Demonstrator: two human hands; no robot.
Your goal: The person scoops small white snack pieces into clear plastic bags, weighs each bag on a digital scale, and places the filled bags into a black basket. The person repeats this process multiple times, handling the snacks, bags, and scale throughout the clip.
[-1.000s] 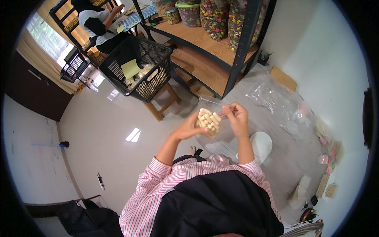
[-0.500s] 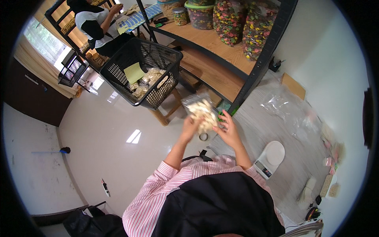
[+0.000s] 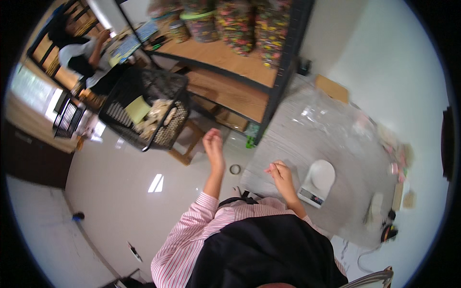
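Well apart, the left hand point(image 3: 213, 146) is loosely uncurled near the black basket point(image 3: 169, 136), and the right hand point(image 3: 281, 176) is bunched over the table point(image 3: 269, 144) beside a scale point(image 3: 321, 177), too blurred to tell whether it grips anything. Pale snack bags point(image 3: 158, 114) lie in the basket beside a yellow sheet point(image 3: 138, 110), above a stool point(image 3: 181, 156). Farther out, clear plastic point(image 3: 312, 115) spreads across the table, and a shelf point(image 3: 225, 57) carries colourful bags point(image 3: 235, 29).
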